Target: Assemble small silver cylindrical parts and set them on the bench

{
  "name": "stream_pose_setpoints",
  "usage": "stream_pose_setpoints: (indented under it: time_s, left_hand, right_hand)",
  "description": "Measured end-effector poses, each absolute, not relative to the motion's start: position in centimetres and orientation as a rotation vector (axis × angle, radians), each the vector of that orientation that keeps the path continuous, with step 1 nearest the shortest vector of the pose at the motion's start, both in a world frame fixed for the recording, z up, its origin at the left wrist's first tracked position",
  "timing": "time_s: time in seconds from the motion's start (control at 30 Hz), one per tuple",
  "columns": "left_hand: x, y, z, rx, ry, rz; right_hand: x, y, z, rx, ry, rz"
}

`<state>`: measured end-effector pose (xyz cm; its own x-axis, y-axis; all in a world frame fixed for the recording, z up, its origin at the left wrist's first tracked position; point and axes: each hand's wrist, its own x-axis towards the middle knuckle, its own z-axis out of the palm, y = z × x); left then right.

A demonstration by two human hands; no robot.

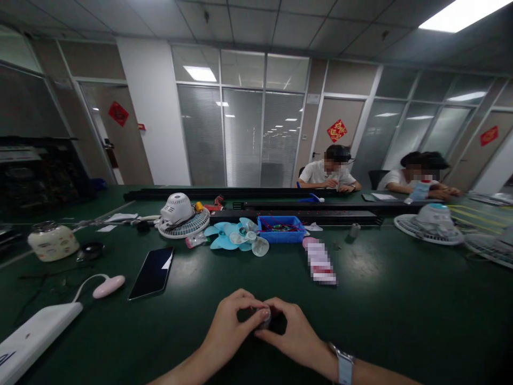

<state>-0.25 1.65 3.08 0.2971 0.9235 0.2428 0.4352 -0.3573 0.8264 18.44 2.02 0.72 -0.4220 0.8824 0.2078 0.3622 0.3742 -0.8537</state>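
My left hand (232,323) and my right hand (298,331) meet low in the middle of the view, just above the green table (192,321). Between their fingertips is a small grey round piece (265,320), mostly covered, so its exact kind does not show. The left thumb lies across its front, while the right thumb and fingers close on it from the other side. A watch with a pale strap (344,366) is on the right wrist. Beyond the hands lies a pink-and-white packet (320,262), blurred out in part.
Ahead stand a blue bin (281,230) of wired parts, light-blue fan blades (230,235), and a white fan head (178,209). A dark phone (152,274), a white power strip (40,334) and a jar (53,243) are leftward. Two people (328,174) sit across the table.
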Motion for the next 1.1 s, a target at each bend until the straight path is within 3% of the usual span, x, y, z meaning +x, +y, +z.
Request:
stream_pose_setpoints:
  time_s: [0.2,0.4,0.6,0.77,0.9,1.1]
  left_hand:
    - [-1.7,2.4,1.9,1.919,1.407,1.137]
    - [-2.5,2.3,-0.8,2.107,1.585,0.738]
    - [-2.5,2.5,-1.0,2.077,1.548,0.808]
    - [-2.8,2.9,-0.8,1.828,1.549,1.074]
    - [-3.0,3.5,-0.9,1.662,1.571,1.162]
    - [-3.0,3.4,-0.8,1.598,1.579,1.139]
  right_hand:
    - [18.4,1.9,1.1,-1.105,-1.934,1.015]
    - [18.6,1.9,0.9,-1.083,-1.93,1.033]
    - [19.2,2.0,1.8,-1.104,-1.916,0.997]
    - [28.5,5.8,3.7,-1.365,-1.7,0.563]
    - [38.3,9.5,2.2,-1.608,-1.415,0.209]
    - [43.8,11.1,-1.6,-1.835,-1.372,0.301]
